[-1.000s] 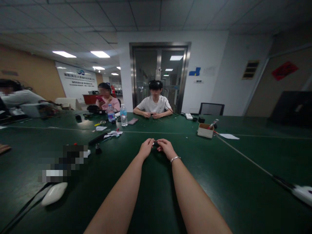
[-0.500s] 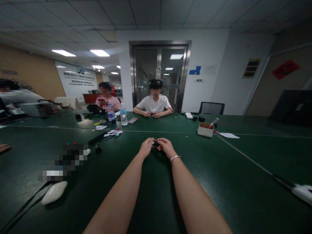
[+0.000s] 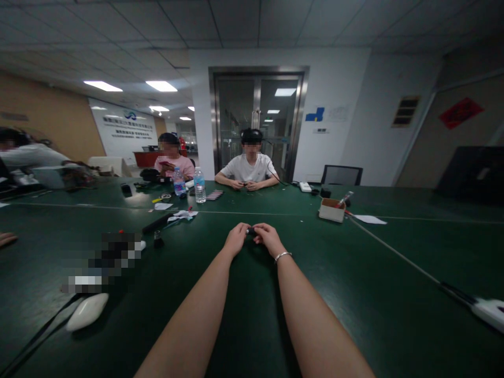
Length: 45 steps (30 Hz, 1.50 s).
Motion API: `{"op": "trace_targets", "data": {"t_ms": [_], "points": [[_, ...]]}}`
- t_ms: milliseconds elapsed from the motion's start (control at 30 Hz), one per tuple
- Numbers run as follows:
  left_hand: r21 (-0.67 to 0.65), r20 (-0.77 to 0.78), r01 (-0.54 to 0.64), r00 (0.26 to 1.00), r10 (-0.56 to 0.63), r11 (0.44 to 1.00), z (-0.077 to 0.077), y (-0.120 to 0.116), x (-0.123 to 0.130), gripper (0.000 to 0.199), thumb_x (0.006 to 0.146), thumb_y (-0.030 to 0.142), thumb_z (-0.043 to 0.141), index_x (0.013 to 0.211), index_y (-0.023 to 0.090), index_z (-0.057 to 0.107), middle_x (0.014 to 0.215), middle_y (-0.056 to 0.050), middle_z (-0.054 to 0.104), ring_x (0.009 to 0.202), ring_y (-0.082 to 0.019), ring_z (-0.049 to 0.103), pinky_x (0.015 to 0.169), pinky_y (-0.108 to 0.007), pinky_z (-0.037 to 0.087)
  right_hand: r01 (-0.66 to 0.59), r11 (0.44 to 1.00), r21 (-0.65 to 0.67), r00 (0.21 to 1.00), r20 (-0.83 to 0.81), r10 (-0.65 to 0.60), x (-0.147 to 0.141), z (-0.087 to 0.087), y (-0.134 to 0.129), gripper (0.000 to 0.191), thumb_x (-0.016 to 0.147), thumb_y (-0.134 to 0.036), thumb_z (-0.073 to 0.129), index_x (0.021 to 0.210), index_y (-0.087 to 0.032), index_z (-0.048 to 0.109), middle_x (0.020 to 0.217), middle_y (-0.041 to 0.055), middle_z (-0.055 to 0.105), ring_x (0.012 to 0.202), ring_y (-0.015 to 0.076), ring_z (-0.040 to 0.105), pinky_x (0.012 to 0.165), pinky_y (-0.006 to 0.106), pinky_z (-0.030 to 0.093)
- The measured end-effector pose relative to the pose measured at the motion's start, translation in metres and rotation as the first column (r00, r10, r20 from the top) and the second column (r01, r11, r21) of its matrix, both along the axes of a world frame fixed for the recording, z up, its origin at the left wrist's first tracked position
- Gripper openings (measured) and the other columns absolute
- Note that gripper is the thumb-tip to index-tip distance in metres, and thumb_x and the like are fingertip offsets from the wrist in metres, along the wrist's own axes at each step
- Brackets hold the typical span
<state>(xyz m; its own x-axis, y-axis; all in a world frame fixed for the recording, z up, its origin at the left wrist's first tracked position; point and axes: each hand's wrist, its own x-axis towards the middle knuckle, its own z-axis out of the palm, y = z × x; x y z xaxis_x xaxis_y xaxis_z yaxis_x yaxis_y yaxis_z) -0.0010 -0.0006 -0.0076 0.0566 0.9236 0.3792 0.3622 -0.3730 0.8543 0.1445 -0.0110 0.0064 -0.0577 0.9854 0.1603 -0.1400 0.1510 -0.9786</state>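
Between my two hands is a small black object [image 3: 251,231] with a shiny end at its left; it is too small to name. My left hand [image 3: 237,239] pinches that shiny end with its fingers closed. From the other side, my right hand [image 3: 268,239] closes its thumb and fingers on the black part. A silver bracelet [image 3: 283,255] circles my right wrist. Both forearms stretch forward over the dark green table [image 3: 252,325], and the hands are low, near its surface. My fingers partly hide the object.
Left lie a white mouse-shaped object [image 3: 88,312], a small black piece [image 3: 158,239] and crumpled paper [image 3: 181,216]. Two bottles [image 3: 200,185] stand beyond. At right are a small box [image 3: 332,209] and a white power strip [image 3: 488,313] with its cable. Across the table sits a person [image 3: 252,165].
Hardly anything differs. My hands stay in the same place around the small black object, with at most a slight shift of the fingers.
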Motion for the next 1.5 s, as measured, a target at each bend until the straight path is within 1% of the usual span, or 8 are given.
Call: {"op": "trace_targets", "data": {"t_ms": [400,733,867,1000,1133,1233,1333,1500], "points": [[-0.004,0.008,0.026,1.0,-0.026,1.0,0.002,-0.0019,0.0001,0.027,0.082,0.025,0.042,0.096,0.019,0.064,0.097,-0.004,0.066,0.086,-0.016,0.059,0.078,-0.027,0.045,-0.006,1.0,0.001,1.0,0.014,0.006,0.0007,-0.0009,0.0009,0.008,0.075,-0.017,0.062,0.081,-0.013,0.064,0.055,-0.0005,0.061,0.042,0.0076,0.057,0.041,0.016,0.046],[0.001,0.102,0.091,0.991,-0.091,0.996,0.0047,-0.0021,0.0001,0.026,0.076,0.018,0.048,0.096,0.017,0.065,0.087,-0.004,0.065,0.075,-0.015,0.058,0.073,-0.027,0.046,-0.019,0.999,0.043,0.994,0.112,0.014,0.0032,-0.0008,0.001,0.033,0.077,-0.045,0.061,0.075,-0.013,0.06,0.047,-0.0016,0.056,0.036,0.0055,0.046,0.035,0.015,0.035],[-0.015,0.146,0.092,0.985,-0.089,0.996,0.0072,-0.0045,0.0001,0.027,0.077,0.018,0.046,0.097,0.017,0.064,0.082,-0.003,0.063,0.073,-0.014,0.057,0.07,-0.025,0.045,-0.041,0.998,0.045,0.995,0.094,0.037,0.0037,-0.0021,0.0017,0.026,0.072,-0.034,0.066,0.088,-0.014,0.06,0.057,-0.0038,0.057,0.038,0.0045,0.049,0.036,0.015,0.037],[-0.035,0.188,0.004,0.982,0.003,0.999,0.0081,-0.0048,-0.0008,0.028,0.078,0.018,0.046,0.1,0.017,0.063,0.075,-0.001,0.059,0.069,-0.013,0.055,0.067,-0.024,0.044,-0.046,0.999,0.028,0.999,0.013,0.046,0.0024,-0.0003,0.0007,0.054,0.062,-0.02,0.074,0.11,-0.021,0.051,0.078,-0.0036,0.06,0.047,0.0065,0.059,0.041,0.016,0.045],[-0.011,0.183,0.04,0.982,-0.037,0.999,0.0064,-0.0037,-0.0003,0.026,0.078,0.017,0.047,0.099,0.016,0.063,0.073,-0.001,0.058,0.069,-0.013,0.055,0.067,-0.024,0.044,-0.043,0.998,-0.04,0.996,0.081,0.046,0.0001,0.0021,0.0005,0.032,0.08,-0.041,0.059,0.097,-0.015,0.054,0.058,-0.0025,0.058,0.037,0.008,0.053,0.034,0.017,0.04],[-0.014,0.167,0.042,0.985,-0.039,0.999,0.0051,-0.0027,0.0001,0.027,0.078,0.017,0.047,0.099,0.017,0.063,0.073,-0.001,0.058,0.068,-0.013,0.054,0.065,-0.023,0.044,-0.048,0.999,0.007,0.988,0.147,0.047,-0.0002,0.003,-0.0001,0.021,0.079,-0.032,0.058,0.091,-0.014,0.056,0.053,-0.0054,0.054,0.033,0.0058,0.048,0.031,0.015,0.036],[-0.02,0.186,0.02,0.982,-0.016,1.0,0.0047,-0.0021,0.0001,0.027,0.077,0.017,0.047,0.099,0.017,0.063,0.073,-0.001,0.058,0.067,-0.012,0.054,0.064,-0.023,0.043,-0.044,0.998,0.041,0.996,0.076,0.041,0.0003,0.0026,0.0004,0.032,0.071,-0.021,0.062,0.102,-0.019,0.053,0.067,-0.0063,0.058,0.039,0.006,0.054,0.034,0.015,0.04],[-0.029,0.178,0.041,0.983,-0.035,0.999,0.0061,-0.0034,0.0004,0.027,0.076,0.017,0.048,0.098,0.018,0.063,0.072,-0.001,0.058,0.068,-0.013,0.054,0.065,-0.023,0.043,-0.039,0.999,-0.013,0.992,0.118,0.041,0.0006,0.001,0.0023,0.026,0.077,-0.03,0.057,0.098,-0.015,0.053,0.057,-0.0045,0.056,0.034,0.0064,0.05,0.031,0.015,0.038]]}}
